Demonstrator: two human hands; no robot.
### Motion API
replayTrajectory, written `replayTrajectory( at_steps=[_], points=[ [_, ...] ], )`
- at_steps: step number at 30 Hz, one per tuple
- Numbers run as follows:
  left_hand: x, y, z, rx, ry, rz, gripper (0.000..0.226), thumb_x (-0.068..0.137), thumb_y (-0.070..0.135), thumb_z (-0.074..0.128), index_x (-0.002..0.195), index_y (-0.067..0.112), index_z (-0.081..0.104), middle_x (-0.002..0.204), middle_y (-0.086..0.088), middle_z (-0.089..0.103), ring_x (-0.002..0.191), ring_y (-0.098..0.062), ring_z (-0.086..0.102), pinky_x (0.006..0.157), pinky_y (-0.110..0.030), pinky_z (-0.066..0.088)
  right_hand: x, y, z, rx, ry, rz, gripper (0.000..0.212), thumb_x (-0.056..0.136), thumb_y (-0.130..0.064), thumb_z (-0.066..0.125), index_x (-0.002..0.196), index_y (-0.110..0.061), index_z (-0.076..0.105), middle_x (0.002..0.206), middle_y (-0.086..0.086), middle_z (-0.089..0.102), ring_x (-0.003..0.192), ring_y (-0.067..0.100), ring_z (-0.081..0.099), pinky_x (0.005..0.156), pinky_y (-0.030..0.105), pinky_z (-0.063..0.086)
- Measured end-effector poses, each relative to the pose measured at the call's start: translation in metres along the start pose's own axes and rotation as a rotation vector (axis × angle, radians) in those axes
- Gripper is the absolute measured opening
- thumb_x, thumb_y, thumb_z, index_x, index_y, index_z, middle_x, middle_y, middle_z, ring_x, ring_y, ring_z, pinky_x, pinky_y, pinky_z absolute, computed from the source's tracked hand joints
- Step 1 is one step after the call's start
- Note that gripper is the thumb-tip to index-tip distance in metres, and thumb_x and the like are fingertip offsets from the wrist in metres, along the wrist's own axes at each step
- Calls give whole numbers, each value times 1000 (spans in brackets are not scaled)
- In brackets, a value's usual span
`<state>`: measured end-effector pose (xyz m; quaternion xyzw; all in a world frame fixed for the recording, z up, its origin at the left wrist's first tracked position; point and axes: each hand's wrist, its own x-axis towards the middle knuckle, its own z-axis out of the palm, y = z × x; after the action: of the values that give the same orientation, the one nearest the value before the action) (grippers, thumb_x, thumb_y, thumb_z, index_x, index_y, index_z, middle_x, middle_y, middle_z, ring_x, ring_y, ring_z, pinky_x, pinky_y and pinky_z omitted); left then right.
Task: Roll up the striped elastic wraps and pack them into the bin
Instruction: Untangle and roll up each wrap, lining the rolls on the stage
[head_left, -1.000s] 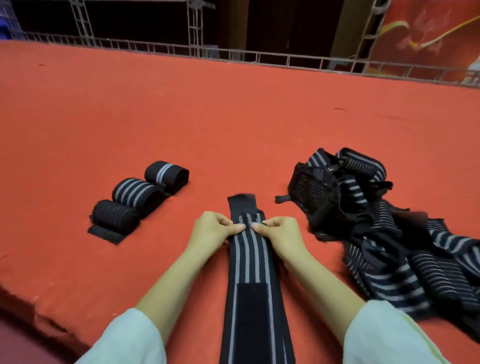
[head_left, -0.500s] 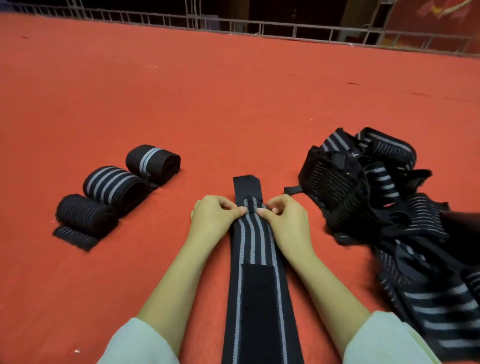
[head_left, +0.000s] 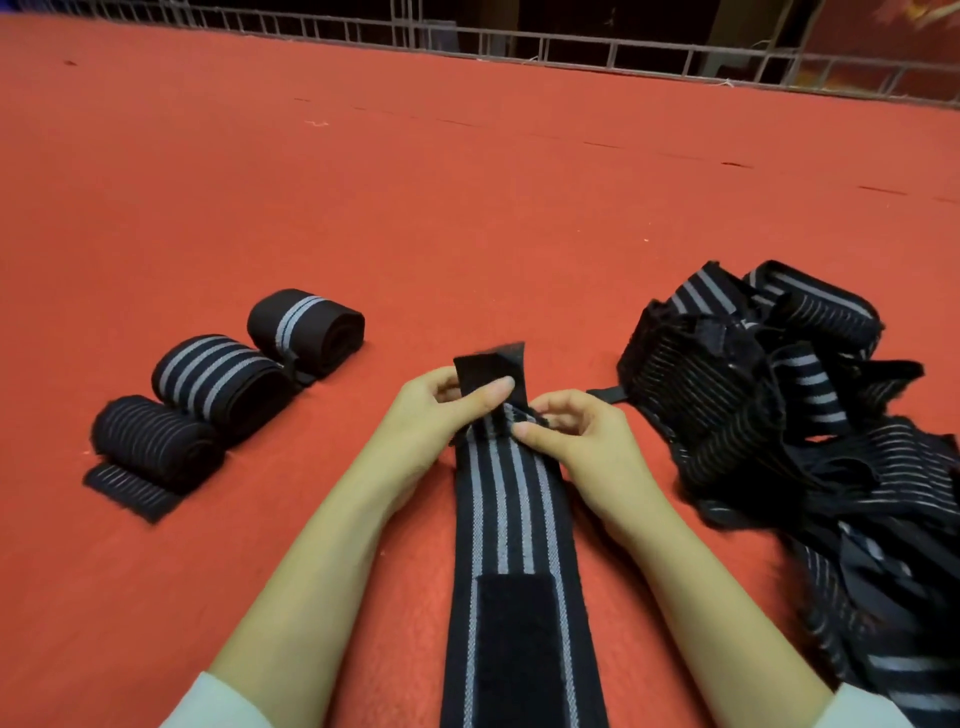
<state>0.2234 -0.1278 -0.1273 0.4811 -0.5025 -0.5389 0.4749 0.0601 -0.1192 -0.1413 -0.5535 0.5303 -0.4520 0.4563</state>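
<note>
A black wrap with grey stripes (head_left: 511, 509) lies stretched toward me on the red carpet, a black fastener patch on its near part. My left hand (head_left: 431, 415) pinches its far black end tab, lifted and folded back off the carpet. Beside it, my right hand (head_left: 582, 441) pinches the striped edge just below the fold. Three rolled wraps (head_left: 218, 379) sit in a row at the left. A tangled pile of unrolled wraps (head_left: 795, 415) lies at the right. No bin is in view.
The red carpet (head_left: 467, 208) spreads far ahead to a metal railing (head_left: 571, 52) at the back. A loose flat end of the nearest roll lies on the carpet at the left.
The wrap's far end tab was flat on the carpet; now my left hand has lifted it and folded it back. The camera has tilted down and closer.
</note>
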Motion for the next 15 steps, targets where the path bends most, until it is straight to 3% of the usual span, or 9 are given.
replayTrajectory(
  at_steps=[5,11,15],
  points=[
    [-4,4,11,-105,108,78,14,82,15,72,92,5,72,88,-10,74,78,-19,68,70,-31,52,-1,-4,2,104,-53,-64,14,83,-11,72,94,-17,66,88,-2,69,80,1,63,72,15,47],
    [3,7,6,-54,186,76,24,80,23,76,85,1,73,77,-12,72,68,-17,64,64,-29,48,-5,-9,6,229,-140,-47,15,88,-12,64,94,2,67,80,5,70,72,11,64,65,18,51],
    [14,12,10,-70,96,81,15,84,14,71,94,3,73,77,-3,71,65,-10,62,58,-18,48,-5,-8,4,227,-132,-13,15,89,-12,63,93,1,67,83,11,69,73,15,64,66,23,52]
  ],
)
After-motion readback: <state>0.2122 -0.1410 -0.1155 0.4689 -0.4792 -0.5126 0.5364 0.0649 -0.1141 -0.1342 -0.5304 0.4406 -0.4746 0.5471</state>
